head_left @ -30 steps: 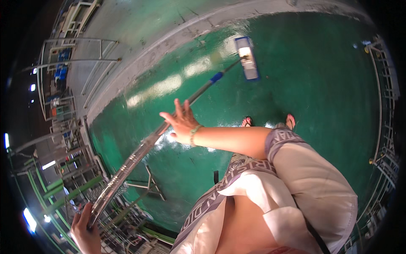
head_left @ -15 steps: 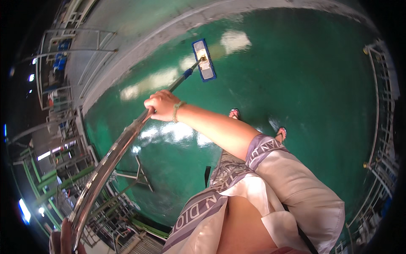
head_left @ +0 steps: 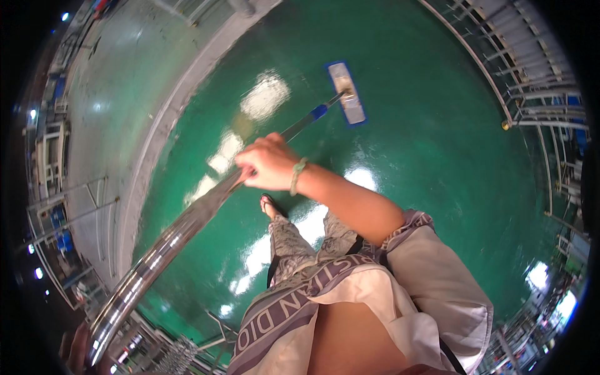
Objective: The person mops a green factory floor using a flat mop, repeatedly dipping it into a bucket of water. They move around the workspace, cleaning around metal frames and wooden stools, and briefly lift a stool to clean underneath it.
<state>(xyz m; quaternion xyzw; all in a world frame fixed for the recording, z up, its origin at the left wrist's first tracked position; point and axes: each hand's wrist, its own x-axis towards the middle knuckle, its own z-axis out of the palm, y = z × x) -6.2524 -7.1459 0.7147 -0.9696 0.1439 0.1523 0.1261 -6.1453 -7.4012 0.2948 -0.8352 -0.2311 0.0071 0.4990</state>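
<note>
**Right hand wraps the mop pole**

The right hand has its grip folded around the mop pole; the left hand meets its near end in the dark rim, where I can't tell how its grip stands. The mop head lies on the green floor, top centre. The pole points away toward upper right; the head's long axis crosses that line, upper left to lower right. Best keep the head flat, guiding firmly with the right hand.

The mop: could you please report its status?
Right hand grips handle; left hand at near end, grip unclear. Mop head flat on green floor. Metal racks farther right.
</note>
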